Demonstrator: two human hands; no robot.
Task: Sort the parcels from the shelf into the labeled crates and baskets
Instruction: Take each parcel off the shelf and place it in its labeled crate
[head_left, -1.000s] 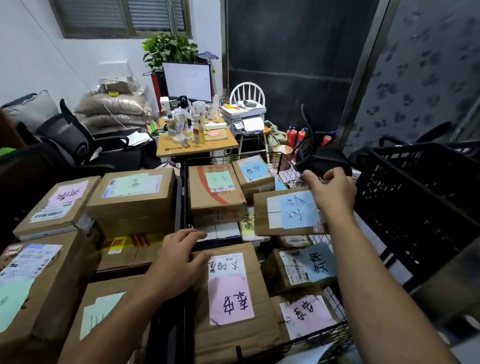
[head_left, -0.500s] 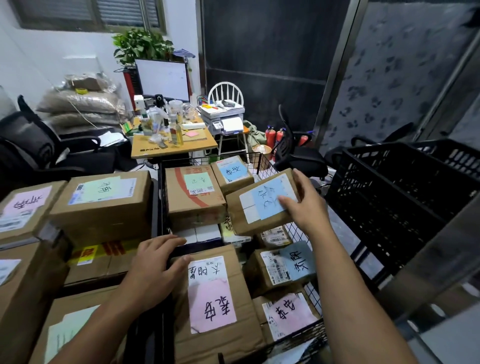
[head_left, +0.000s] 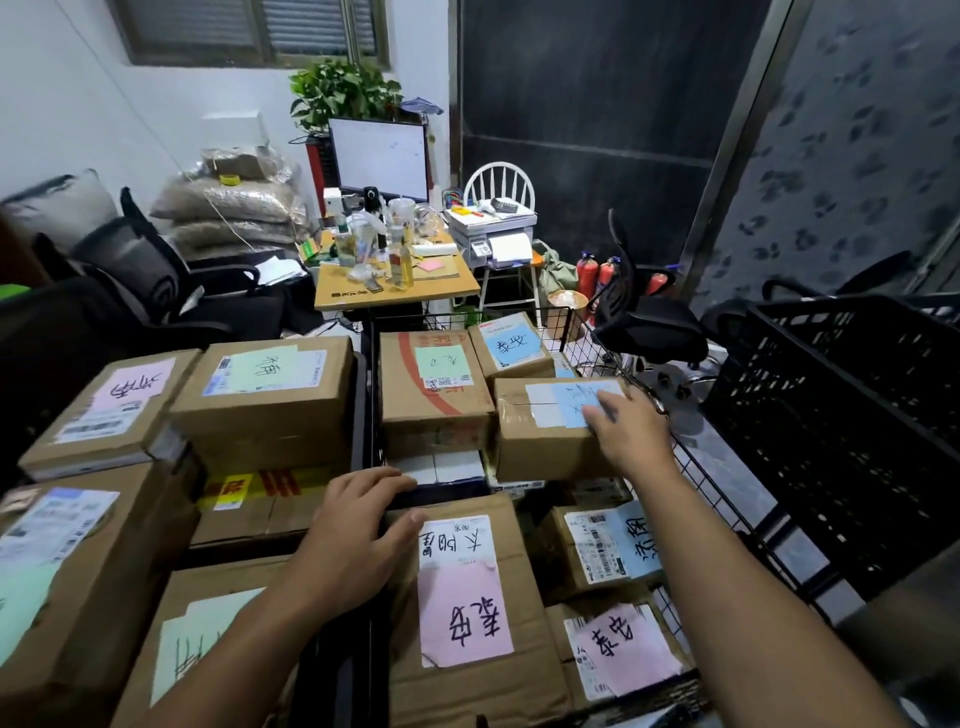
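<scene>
- Our right grip (head_left: 628, 434) lies on the right end of the blue-labelled parcel (head_left: 540, 436), with fingers (head_left: 597, 413) on the label. The thumb is hidden, so we cannot tell if it clamps the parcel.
- This parcel sits in the wire basket (head_left: 584, 340), on top of other parcels and just beside the green-labelled parcel (head_left: 431, 395).
- Our left grip (head_left: 358, 535) is relaxed and holds nothing. It rests on the far left corner of the pink-labelled parcel (head_left: 467, 597), thumb on its top.
- A black crate (head_left: 841, 415) stands to the right of the basket.
</scene>
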